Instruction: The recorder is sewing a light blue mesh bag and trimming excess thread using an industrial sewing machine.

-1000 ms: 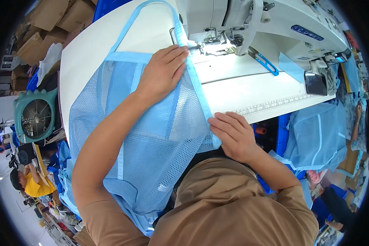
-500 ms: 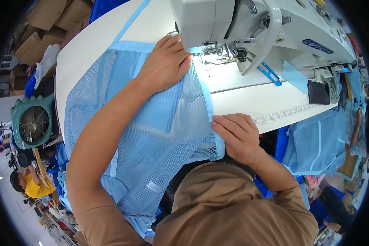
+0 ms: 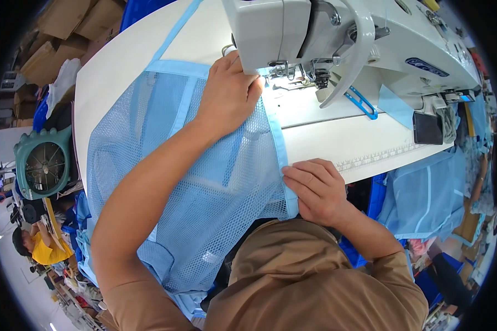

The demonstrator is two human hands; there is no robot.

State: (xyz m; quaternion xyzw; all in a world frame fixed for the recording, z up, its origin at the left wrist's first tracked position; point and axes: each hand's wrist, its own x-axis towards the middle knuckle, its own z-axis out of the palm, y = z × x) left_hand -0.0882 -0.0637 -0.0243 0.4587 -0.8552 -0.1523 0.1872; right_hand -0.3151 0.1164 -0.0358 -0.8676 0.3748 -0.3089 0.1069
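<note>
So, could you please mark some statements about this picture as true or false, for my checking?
1. The right hand touches the blue edging of the mesh fabric. True.
2. The left hand is farther from the sewing machine than the right hand. False: the left hand is nearer to the sewing machine.
3. The blue-handled tool lies on the white table. True.
4. The dark rectangular device lies left of both hands. False: the dark rectangular device lies right of both.

Along the near edge of the table [image 3: 309,149], ruler markings [image 3: 381,156] are showing too small to read. The upper picture edge is cutting off the sewing machine [image 3: 292,33], which is partly covering the left hand [image 3: 229,96]. The left forearm [image 3: 149,176] is concealing part of the blue mesh piece [image 3: 204,187].
</note>
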